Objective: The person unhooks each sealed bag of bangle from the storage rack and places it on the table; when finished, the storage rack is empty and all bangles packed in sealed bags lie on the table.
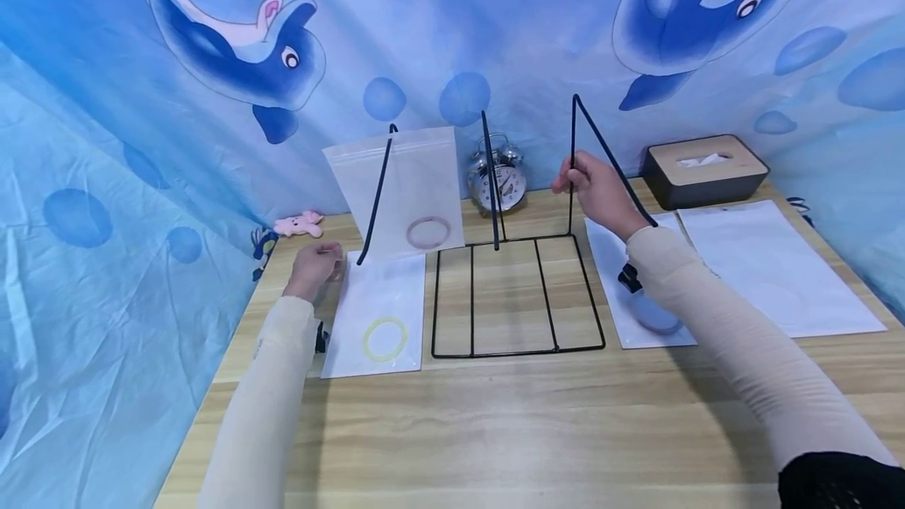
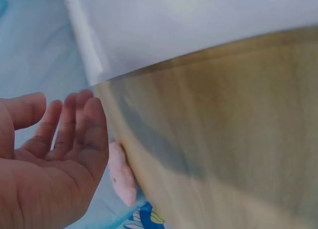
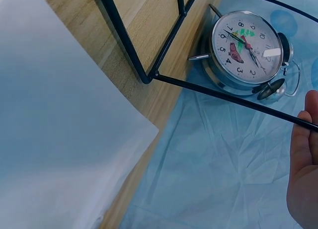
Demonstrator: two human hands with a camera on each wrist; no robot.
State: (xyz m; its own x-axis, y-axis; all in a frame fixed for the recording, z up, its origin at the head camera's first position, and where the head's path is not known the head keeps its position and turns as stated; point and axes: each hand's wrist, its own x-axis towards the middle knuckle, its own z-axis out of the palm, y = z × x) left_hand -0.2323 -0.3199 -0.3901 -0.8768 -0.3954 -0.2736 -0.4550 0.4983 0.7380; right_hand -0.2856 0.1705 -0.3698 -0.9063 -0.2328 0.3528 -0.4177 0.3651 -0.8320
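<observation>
A black wire rack (image 1: 523, 351) stands on the table with three upright wire dividers. My right hand (image 1: 595, 187) grips the rear wire of its right divider; in the right wrist view that wire crosses the fingers (image 3: 301, 144). A white zip bag (image 1: 424, 187) marked with a pinkish ring leans upright in the left divider, one wire crossing its front. My left hand (image 1: 314, 269) holds nothing, its fingers loosely bent in the left wrist view. Beside it lies a white bag (image 1: 375, 289) with a yellow ring, partly under the upright one.
A silver twin-bell alarm clock (image 1: 505, 185) stands behind the rack. To the right lie a white bag (image 1: 629, 313) with a bluish ring, a larger white bag (image 1: 778, 258) and a tissue box (image 1: 700, 193). A pink toy (image 1: 299, 224) sits at the back left, before a blue dolphin curtain (image 1: 438, 14).
</observation>
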